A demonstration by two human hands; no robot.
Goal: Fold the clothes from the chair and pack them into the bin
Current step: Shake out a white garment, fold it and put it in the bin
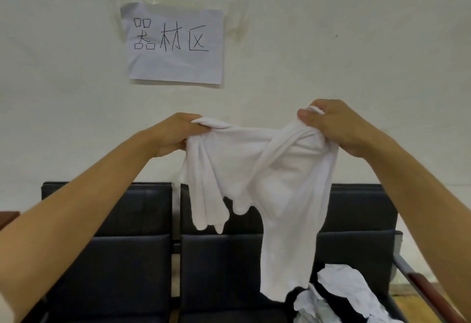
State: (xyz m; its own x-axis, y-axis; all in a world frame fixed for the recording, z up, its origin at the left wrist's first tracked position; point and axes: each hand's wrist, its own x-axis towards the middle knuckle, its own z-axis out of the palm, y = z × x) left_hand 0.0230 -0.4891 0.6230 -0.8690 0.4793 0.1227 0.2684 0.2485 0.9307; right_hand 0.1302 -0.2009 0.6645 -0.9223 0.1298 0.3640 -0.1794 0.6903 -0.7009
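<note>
Both hands, left [175, 135] and right [339, 126], pinch a white garment [257, 174] in curled fingers above the chair [127, 259].

White garment [257, 169], black chairs [114, 259], black-and-white clothes pile [339, 294].

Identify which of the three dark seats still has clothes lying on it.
The right-hand seat: a pile of clothes lies on it, while the middle seat and left seat show bare cushions.
</note>
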